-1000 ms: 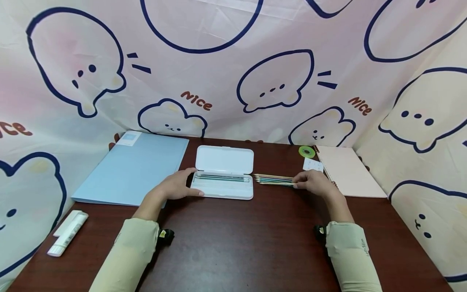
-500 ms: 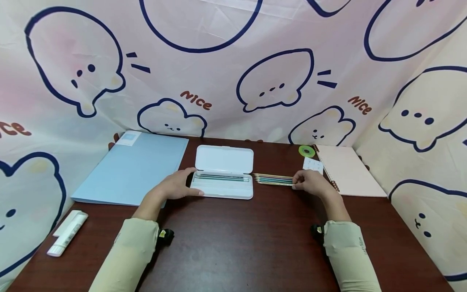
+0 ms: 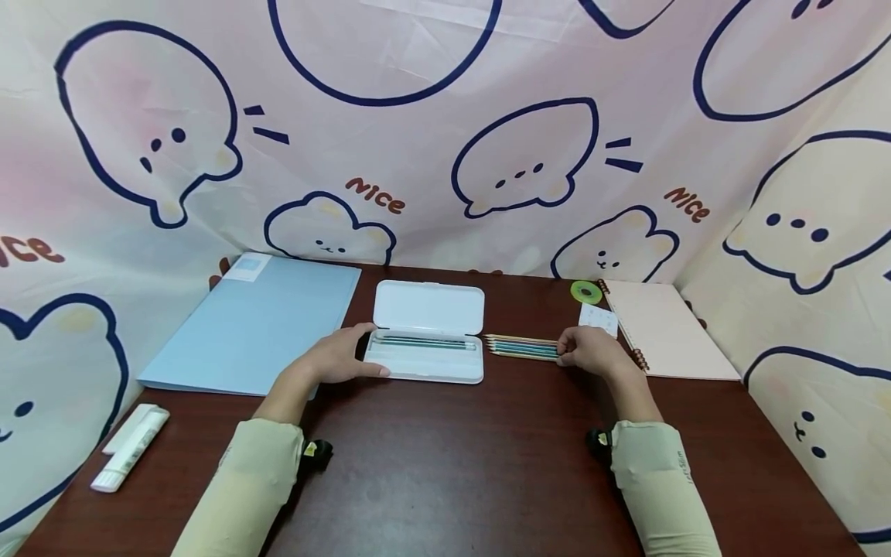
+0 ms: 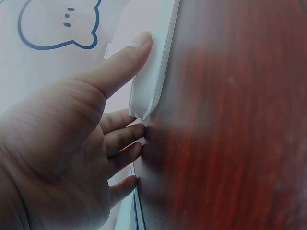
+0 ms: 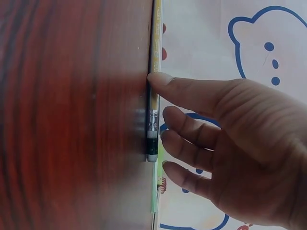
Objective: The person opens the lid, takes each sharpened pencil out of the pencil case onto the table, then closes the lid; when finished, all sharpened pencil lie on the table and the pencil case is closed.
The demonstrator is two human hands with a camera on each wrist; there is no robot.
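A white pencil case (image 3: 425, 371) lies open on the table, its lid (image 3: 428, 307) tilted back. Several pencils (image 3: 426, 342) rest along the back of its tray. My left hand (image 3: 336, 357) holds the case's left end, thumb on the front side and fingers round the end and back; in the left wrist view the thumb (image 4: 129, 60) lies along the case wall. Right of the case, several coloured pencils (image 3: 522, 346) lie side by side, points toward it. My right hand (image 3: 592, 350) pinches their eraser ends, thumb against the nearest, yellow pencil (image 5: 156, 62).
A blue folder (image 3: 271, 325) lies at the left, with a white stick-shaped object (image 3: 131, 449) in front of it. Behind my right hand are a green tape roll (image 3: 586, 292), a small white card (image 3: 599, 318) and a spiral notebook (image 3: 671, 329). A patterned cloth (image 3: 431, 139) hangs behind the table.
My right hand has shifted slightly left along the pencils, and the row looks a little more even. The left hand and the case stay in place.
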